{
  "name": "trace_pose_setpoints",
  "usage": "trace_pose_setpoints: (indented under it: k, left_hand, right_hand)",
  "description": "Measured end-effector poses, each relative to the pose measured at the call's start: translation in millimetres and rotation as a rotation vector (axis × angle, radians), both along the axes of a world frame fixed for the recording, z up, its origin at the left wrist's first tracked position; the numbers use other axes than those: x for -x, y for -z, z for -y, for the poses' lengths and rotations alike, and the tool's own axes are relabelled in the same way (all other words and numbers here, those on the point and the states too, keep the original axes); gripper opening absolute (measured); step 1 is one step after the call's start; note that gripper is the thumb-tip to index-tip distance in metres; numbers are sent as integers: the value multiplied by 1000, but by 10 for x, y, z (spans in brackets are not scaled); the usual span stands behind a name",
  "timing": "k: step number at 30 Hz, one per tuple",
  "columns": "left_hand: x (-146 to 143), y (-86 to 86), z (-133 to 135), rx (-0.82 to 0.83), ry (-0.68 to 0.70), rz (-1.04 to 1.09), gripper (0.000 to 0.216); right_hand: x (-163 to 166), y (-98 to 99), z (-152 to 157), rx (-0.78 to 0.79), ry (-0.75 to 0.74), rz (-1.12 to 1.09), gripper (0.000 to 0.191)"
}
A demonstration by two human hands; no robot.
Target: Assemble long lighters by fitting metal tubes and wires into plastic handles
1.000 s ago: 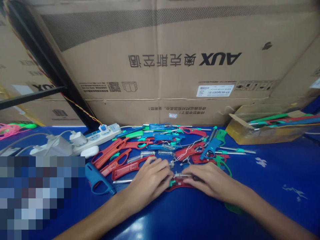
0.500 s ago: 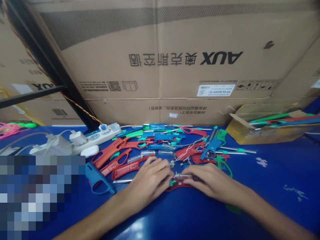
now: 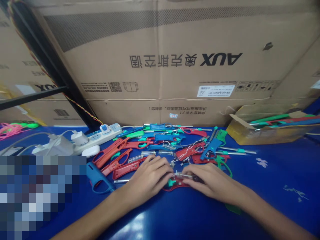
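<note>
My left hand (image 3: 148, 178) and my right hand (image 3: 209, 181) meet over a red plastic lighter shell (image 3: 176, 184) lying on the blue table (image 3: 275, 186). Both hands have their fingers curled and pressed onto the shell from either side. A small teal trigger piece (image 3: 170, 182) and a thin metal tube (image 3: 182, 174) show between the fingertips. Just behind the hands lies a heap of red, blue and green lighter shells (image 3: 160, 143) with metal tubes and thin white wires.
Large cardboard boxes (image 3: 175, 60) wall off the back of the table. A white power strip (image 3: 98, 135) with chargers lies at the left. An open cardboard tray (image 3: 265, 131) of long coloured parts sits at the right. A blue handle shell (image 3: 98, 178) lies left of my left hand.
Nothing has clearly moved; both hands stay pressed on the red shell, with only a slight shift of the view.
</note>
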State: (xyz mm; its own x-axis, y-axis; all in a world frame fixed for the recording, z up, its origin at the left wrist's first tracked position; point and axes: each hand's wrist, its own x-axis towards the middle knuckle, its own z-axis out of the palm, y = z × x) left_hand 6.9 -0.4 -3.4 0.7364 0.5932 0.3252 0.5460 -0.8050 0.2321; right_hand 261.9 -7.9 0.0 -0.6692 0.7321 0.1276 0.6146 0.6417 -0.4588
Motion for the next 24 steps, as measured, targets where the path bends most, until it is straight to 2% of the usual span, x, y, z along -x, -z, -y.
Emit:
trace_pose_setpoints:
  k: [5, 9, 14, 24]
  left_hand:
    - [95, -17, -74, -84, -15, -57, 18]
    - [137, -31, -84, -28, 10, -71, 18]
    - [130, -26, -63, 52, 47, -76, 20]
    - [120, -10, -41, 75, 48, -96, 19]
  right_hand:
    - [-52, 9, -28, -79, 42, 23, 24]
    - [-155, -77, -55, -67, 19, 108, 22]
    - [-249, -194, -71, -16, -46, 118, 29]
    - [-241, -167, -74, -7, -76, 162, 32]
